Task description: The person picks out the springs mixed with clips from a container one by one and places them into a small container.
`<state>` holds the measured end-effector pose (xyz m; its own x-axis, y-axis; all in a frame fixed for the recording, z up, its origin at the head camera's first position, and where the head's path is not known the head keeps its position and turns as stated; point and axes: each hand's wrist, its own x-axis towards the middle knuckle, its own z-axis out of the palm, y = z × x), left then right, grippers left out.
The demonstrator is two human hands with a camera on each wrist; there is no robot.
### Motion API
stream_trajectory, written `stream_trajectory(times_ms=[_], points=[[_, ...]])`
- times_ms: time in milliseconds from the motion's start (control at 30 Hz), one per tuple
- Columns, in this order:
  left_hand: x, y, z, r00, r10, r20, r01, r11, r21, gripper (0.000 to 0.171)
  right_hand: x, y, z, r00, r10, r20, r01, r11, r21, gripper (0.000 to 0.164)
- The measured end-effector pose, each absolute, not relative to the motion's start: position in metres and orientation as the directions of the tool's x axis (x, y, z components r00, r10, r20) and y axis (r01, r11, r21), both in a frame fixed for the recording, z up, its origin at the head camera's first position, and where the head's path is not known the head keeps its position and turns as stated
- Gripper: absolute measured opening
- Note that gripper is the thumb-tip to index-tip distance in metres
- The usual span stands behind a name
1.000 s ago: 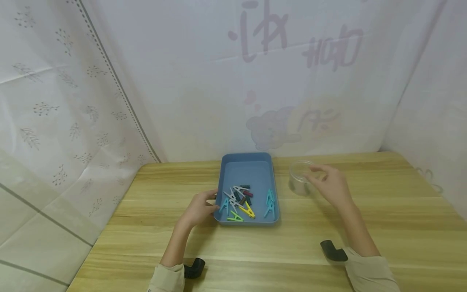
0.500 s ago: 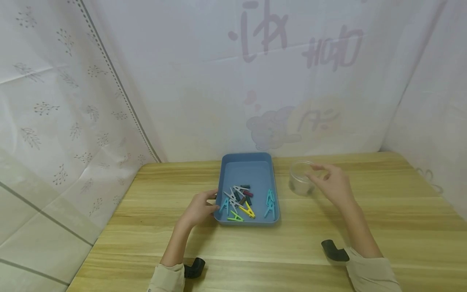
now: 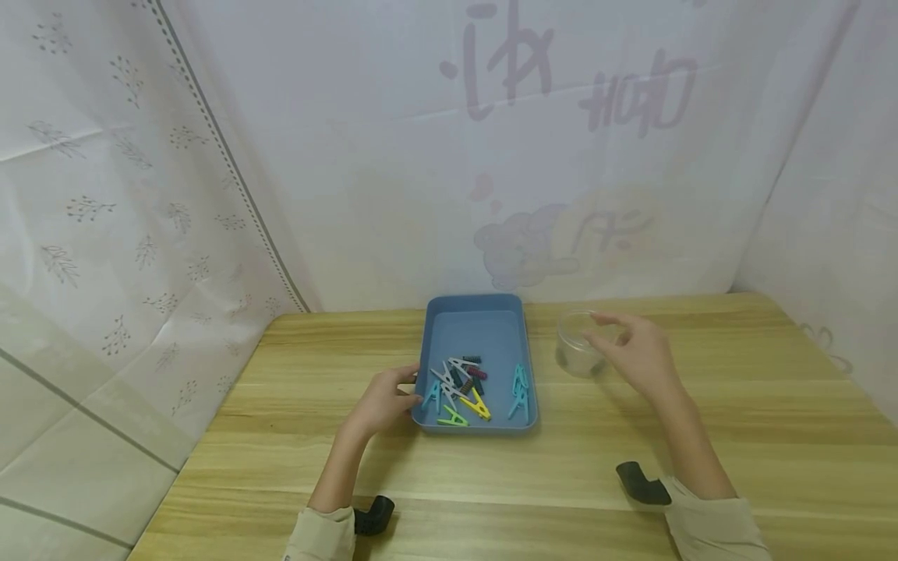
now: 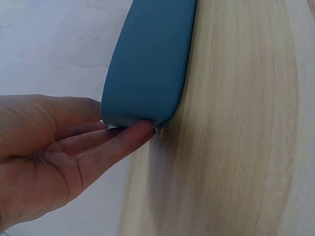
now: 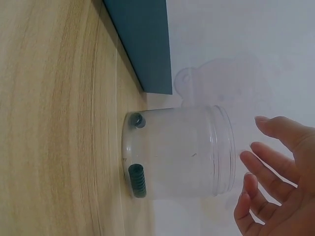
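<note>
A blue tray [image 3: 477, 331] holds several small spring clips, among them yellow [image 3: 477, 405], green [image 3: 453, 417] and teal [image 3: 518, 389] ones. Dark and red coil springs [image 3: 477, 372] lie between the grey clips [image 3: 445, 375]. At the tray's left wall is my left hand [image 3: 382, 399], thumb at the rim and fingers against the outer side in the left wrist view. A clear plastic jar [image 5: 172, 152] stands upright to the right, with dark green springs [image 5: 137, 180] at its bottom. My right hand [image 3: 637, 354] hovers by the jar's mouth, fingers spread and loosely bent, holding nothing.
The wooden table [image 3: 533, 491] ends at a pale printed curtain [image 3: 379, 195] behind the tray and jar. Black angled pieces [image 3: 641, 483] sit at both wrists by the sleeves. The jar stands a short way from the tray's right wall.
My right hand shifts only slightly beside the jar's mouth. The left hand, the tray and its contents stay in place.
</note>
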<state>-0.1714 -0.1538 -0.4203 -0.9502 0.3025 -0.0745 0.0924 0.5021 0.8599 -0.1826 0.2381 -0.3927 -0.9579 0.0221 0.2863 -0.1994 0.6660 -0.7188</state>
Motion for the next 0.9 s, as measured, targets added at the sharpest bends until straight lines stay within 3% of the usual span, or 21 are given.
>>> stream_trajectory(times_ms=[900], points=[[-0.172,-0.155,-0.421,-0.949,0.308,-0.067,0.102,0.499,0.861,0.059,-0.180,0.215,-0.390,-0.953,-0.045,0.300,-0.256,0.648,-0.717,0.040]])
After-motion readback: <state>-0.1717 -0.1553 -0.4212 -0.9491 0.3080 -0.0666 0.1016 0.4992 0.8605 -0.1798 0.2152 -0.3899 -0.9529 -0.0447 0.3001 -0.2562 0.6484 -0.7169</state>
